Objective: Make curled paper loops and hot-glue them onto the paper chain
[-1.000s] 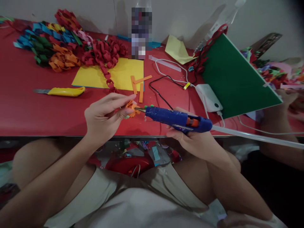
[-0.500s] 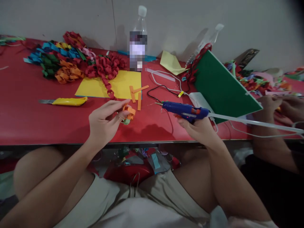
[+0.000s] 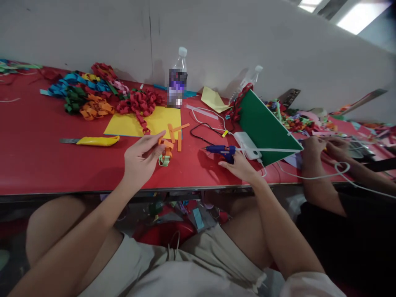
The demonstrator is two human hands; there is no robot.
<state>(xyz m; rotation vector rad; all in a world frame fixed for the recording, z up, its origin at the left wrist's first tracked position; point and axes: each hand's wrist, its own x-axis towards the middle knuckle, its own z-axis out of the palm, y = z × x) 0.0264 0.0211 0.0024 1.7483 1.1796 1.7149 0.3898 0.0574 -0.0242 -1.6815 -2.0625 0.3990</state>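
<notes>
My left hand point(image 3: 140, 159) is closed, pinching a short paper chain point(image 3: 167, 149) of orange and pale green loops above the table's front part. Three loose orange paper strips point(image 3: 179, 141) lie just beyond it. My right hand point(image 3: 243, 167) is around the handle of a blue hot glue gun point(image 3: 221, 149), thumb sticking out to the left. The gun's nozzle points left, low over the tabletop; whether it touches is unclear. A long white glue stick point(image 3: 272, 150) runs out of its back to the right.
Left on the red table point(image 3: 37, 165) lie a yellow utility knife point(image 3: 97, 141), blade out, and coloured paper chains point(image 3: 95, 107). Yellow paper point(image 3: 123, 126), a bottle point(image 3: 182, 62), a white power strip point(image 3: 247, 145), cables and a leaning green board point(image 3: 266, 128) stand around. Right, another person's hands point(image 3: 314, 148) work.
My right hand has lowered the glue gun away from me, towards the table and power strip. My left hand still holds the paper chain. The camera view has tilted up.
</notes>
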